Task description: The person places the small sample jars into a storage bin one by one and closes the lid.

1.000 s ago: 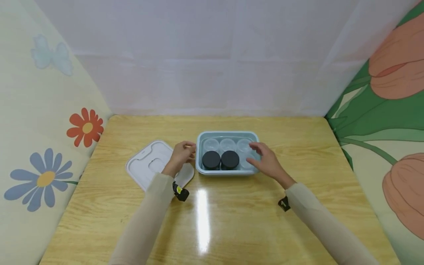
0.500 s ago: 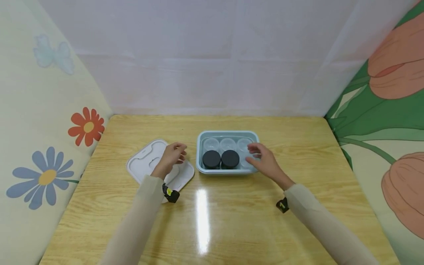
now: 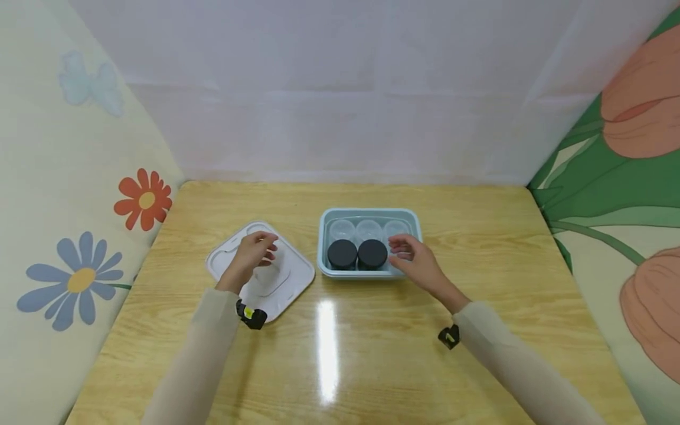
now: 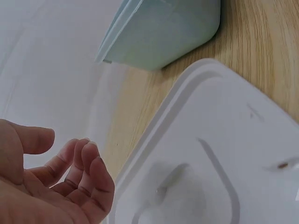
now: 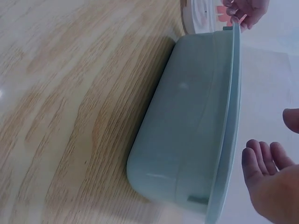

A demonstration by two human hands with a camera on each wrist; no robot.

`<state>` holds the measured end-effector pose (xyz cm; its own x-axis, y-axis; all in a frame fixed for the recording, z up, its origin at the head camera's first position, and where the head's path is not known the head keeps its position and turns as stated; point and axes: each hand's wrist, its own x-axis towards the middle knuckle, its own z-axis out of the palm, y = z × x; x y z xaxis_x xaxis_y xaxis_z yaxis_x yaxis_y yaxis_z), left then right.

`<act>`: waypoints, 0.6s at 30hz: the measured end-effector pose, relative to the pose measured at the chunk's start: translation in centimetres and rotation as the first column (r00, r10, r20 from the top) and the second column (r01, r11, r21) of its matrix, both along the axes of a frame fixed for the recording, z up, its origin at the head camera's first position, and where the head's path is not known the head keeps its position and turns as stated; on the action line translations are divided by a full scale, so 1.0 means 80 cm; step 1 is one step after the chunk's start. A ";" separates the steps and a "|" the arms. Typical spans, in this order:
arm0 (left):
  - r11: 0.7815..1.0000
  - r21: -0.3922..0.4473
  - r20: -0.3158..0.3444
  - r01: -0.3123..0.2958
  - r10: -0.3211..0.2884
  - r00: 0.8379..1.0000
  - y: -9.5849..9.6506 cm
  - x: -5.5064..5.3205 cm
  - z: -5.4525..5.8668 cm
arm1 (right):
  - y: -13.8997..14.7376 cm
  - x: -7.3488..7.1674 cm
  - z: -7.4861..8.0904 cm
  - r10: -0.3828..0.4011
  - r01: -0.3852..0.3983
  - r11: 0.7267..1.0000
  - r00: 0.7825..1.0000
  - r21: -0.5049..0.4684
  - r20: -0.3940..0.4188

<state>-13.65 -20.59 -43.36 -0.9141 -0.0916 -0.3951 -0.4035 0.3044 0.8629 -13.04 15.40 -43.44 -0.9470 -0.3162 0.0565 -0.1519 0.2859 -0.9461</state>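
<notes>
My left hand hovers above the white lid, fingers loosely bent and holding nothing. In the left wrist view its fingertips are apart from the lid's surface. To the right stands a pale blue-green plastic box. Inside it, two black-lidded round containers sit in the front row, and clear round containers line the back. My right hand is over the box's right end, thumb and fingers spread apart with nothing between them. It hides the front right part of the box's contents.
The wooden table bears the box and the lid side by side with a narrow gap. A white cloth hangs behind the table's far edge. Flower-printed panels stand along both sides.
My left hand has moved left, from beside the box's left rim to over the white lid. The right hand has shifted slightly left over the box. The box and lid stay put.
</notes>
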 end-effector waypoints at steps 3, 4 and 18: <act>1.000 -0.022 -0.002 -0.017 0.017 1.000 -0.010 0.004 0.002 | -0.005 0.003 0.003 0.012 -0.013 1.000 1.000 -0.026 -0.004; 0.999 -0.033 -0.001 -0.023 0.023 1.000 -0.014 0.005 0.002 | -0.006 0.004 0.005 0.018 -0.018 0.999 1.000 -0.033 -0.005; 0.991 -0.120 0.038 -0.058 0.063 0.997 -0.057 0.029 0.007 | -0.034 0.016 0.011 0.051 -0.051 0.998 0.999 -0.037 -0.017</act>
